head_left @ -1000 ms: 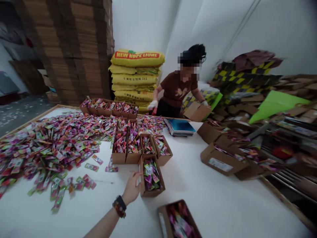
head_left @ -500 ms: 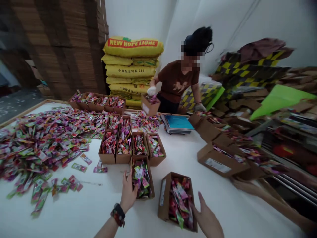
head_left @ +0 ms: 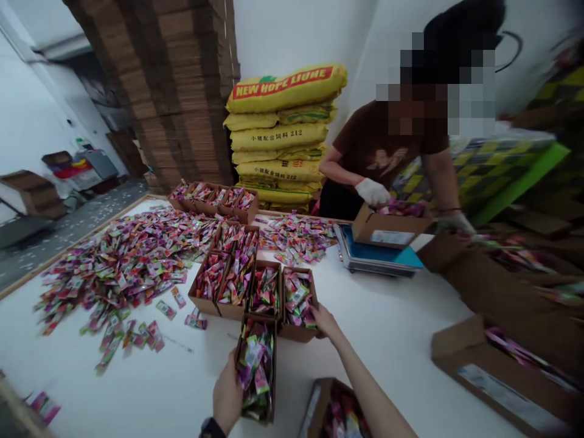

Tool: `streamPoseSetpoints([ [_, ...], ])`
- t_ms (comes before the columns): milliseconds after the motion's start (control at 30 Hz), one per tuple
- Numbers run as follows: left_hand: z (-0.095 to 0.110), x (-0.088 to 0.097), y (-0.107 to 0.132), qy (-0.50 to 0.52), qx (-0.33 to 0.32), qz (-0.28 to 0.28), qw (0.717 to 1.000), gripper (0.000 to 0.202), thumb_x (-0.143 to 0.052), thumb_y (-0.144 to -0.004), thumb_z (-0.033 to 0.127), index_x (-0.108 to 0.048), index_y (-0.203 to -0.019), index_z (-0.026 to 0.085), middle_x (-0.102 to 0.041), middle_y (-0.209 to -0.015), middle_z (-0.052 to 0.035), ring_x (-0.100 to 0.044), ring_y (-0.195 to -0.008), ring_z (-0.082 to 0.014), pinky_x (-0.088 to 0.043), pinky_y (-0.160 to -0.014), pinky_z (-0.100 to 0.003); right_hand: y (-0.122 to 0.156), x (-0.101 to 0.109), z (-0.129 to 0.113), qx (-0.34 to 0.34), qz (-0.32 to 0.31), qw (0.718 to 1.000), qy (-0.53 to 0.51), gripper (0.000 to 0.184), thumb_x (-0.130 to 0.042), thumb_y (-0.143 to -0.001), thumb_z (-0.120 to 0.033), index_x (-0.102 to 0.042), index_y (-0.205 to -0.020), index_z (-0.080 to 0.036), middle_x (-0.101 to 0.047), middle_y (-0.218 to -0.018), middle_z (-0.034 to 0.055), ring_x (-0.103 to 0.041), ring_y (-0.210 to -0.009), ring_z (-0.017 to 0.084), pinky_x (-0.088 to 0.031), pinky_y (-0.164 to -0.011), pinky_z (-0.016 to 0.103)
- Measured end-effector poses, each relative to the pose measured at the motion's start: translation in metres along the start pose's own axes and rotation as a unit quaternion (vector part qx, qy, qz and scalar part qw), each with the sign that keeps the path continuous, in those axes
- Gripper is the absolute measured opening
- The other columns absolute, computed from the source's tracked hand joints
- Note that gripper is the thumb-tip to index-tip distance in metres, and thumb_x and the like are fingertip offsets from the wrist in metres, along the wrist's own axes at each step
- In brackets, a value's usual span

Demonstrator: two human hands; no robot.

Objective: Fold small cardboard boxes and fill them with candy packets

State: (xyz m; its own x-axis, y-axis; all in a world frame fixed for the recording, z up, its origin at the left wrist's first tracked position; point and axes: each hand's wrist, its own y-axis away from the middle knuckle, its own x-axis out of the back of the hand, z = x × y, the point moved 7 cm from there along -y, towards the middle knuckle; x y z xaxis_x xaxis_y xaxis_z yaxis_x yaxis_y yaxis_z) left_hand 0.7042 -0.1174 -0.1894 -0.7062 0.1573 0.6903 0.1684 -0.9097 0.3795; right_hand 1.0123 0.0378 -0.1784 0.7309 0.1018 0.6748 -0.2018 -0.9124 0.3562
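Small cardboard boxes full of colourful candy-like sachets stand close together on the white table. My left hand [head_left: 228, 389] grips the left wall of the nearest filled box [head_left: 272, 386], its fingertips partly hidden. My right hand [head_left: 325, 321] reaches forward and holds the front right corner of another filled box [head_left: 298, 298], just behind and to the right. A third box [head_left: 314, 409] of sachets sits under my right forearm at the bottom edge. Several more filled boxes [head_left: 230, 310] stand at the left of these.
A big heap of loose sachets [head_left: 132, 261] covers the left of the table. Across from me a co-worker's gloved hand [head_left: 371, 191] rests at a filled box [head_left: 392, 234] on a scale [head_left: 381, 265]. Cardboard boxes [head_left: 502, 389] line the right. Yellow sacks [head_left: 278, 137] are stacked behind.
My view has turned left. My right hand has left the box at the lower right and taken hold of one farther back. The co-worker's box has moved onto the scale.
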Motion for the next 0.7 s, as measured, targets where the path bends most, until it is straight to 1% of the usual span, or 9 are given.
streamPoseSetpoints([
  [100, -0.012, -0.01, -0.004, -0.009, 0.02, -0.009, 1.0, 0.059, -0.034, -0.085, 0.014, -0.033, -0.144, 0.015, -0.062, -0.129, -0.011, -0.064, -0.11, -0.0222, -0.048, -0.087, -0.029, -0.002, 0.01, -0.023, 0.028, 0.057, 0.994, 0.09, 0.049, -0.041, -0.093, -0.037, -0.05, -0.133, -0.01, -0.062, -0.12, 0.0231, -0.061, -0.11, 0.032, -0.045, -0.094, 0.051],
  [167, -0.019, -0.016, -0.007, -0.007, 0.025, -0.011, 1.0, 0.06, -0.034, -0.086, 0.017, -0.031, -0.146, 0.017, -0.061, -0.131, -0.0099, -0.063, -0.112, -0.0219, -0.049, -0.087, -0.028, 0.003, 0.015, -0.057, 0.099, 0.114, 0.972, 0.179, 0.05, -0.038, -0.095, -0.04, -0.05, -0.133, -0.01, -0.056, -0.129, 0.0252, -0.053, -0.121, 0.034, -0.04, -0.1, 0.05],
  [200, -0.02, -0.018, -0.008, -0.002, 0.023, -0.009, 1.0, 0.06, -0.034, -0.086, 0.02, -0.031, -0.146, 0.018, -0.061, -0.132, -0.0094, -0.064, -0.112, -0.0218, -0.049, -0.086, -0.028, 0.006, 0.011, -0.076, 0.132, 0.115, 0.96, 0.22, 0.049, -0.038, -0.096, -0.044, -0.054, -0.127, -0.01, -0.058, -0.126, 0.0249, -0.053, -0.12, 0.034, -0.041, -0.099, 0.048],
  [233, -0.021, -0.019, -0.008, 0.006, 0.019, -0.005, 1.0, 0.061, -0.034, -0.086, 0.021, -0.031, -0.146, 0.018, -0.06, -0.133, -0.0088, -0.064, -0.112, -0.0217, -0.05, -0.086, -0.028, 0.006, 0.002, -0.091, 0.15, 0.091, 0.952, 0.249, 0.049, -0.038, -0.095, -0.048, -0.059, -0.12, -0.01, -0.062, -0.118, 0.0245, -0.057, -0.116, 0.034, -0.043, -0.096, 0.046],
  [300, -0.021, -0.02, -0.008, 0.024, 0.01, -0.003, 1.0, 0.062, -0.034, -0.084, 0.022, -0.031, -0.146, 0.019, -0.06, -0.133, -0.0079, -0.063, -0.113, -0.0214, -0.05, -0.089, -0.028, 0.002, -0.025, -0.107, 0.139, 0.006, 0.954, 0.264, 0.046, -0.042, -0.093, -0.049, -0.06, -0.112, -0.011, -0.068, -0.1, 0.0218, -0.065, -0.1, 0.034, -0.048, -0.084, 0.043],
  [367, -0.019, -0.02, -0.008, 0.042, 0.005, -0.004, 0.999, 0.063, -0.034, -0.083, 0.023, -0.03, -0.146, 0.018, -0.06, -0.134, -0.008, -0.061, -0.117, -0.0215, -0.049, -0.093, -0.029, -0.003, -0.049, -0.109, 0.103, -0.041, 0.963, 0.244, 0.038, -0.043, -0.094, -0.037, -0.053, -0.119, -0.01, -0.07, -0.093, 0.0189, -0.068, -0.09, 0.031, -0.05, -0.076, 0.039],
  [467, -0.019, -0.02, -0.008, 0.067, 0.006, -0.01, 0.998, 0.063, -0.035, -0.083, 0.026, -0.029, -0.145, 0.017, -0.06, -0.133, -0.0086, -0.06, -0.118, -0.0227, -0.048, -0.095, -0.031, -0.01, -0.065, -0.095, 0.06, -0.034, 0.978, 0.197, 0.042, -0.037, -0.094, -0.023, -0.039, -0.133, -0.008, -0.071, -0.092, 0.0172, -0.07, -0.087, 0.028, -0.049, -0.071, 0.035],
  [567, -0.021, -0.021, -0.009, 0.07, 0.017, -0.015, 0.997, 0.065, -0.04, -0.081, 0.03, -0.031, -0.145, 0.019, -0.061, -0.132, -0.007, -0.062, -0.116, -0.0237, -0.049, -0.093, -0.031, -0.014, -0.059, -0.076, 0.042, -0.018, 0.982, 0.183, 0.046, -0.033, -0.094, -0.02, -0.034, -0.138, -0.006, -0.071, -0.092, 0.0177, -0.069, -0.087, 0.028, -0.047, -0.072, 0.033],
  [700, -0.026, -0.024, -0.009, 0.065, 0.036, -0.021, 0.997, 0.07, -0.047, -0.08, 0.038, -0.031, -0.147, 0.021, -0.06, -0.134, -0.0057, -0.063, -0.113, -0.0253, -0.052, -0.089, -0.031, -0.024, -0.033, -0.061, 0.027, 0.01, 0.981, 0.192, 0.044, -0.031, -0.094, -0.019, -0.037, -0.136, -0.006, -0.07, -0.095, 0.0187, -0.069, -0.091, 0.029, -0.046, -0.075, 0.034],
])
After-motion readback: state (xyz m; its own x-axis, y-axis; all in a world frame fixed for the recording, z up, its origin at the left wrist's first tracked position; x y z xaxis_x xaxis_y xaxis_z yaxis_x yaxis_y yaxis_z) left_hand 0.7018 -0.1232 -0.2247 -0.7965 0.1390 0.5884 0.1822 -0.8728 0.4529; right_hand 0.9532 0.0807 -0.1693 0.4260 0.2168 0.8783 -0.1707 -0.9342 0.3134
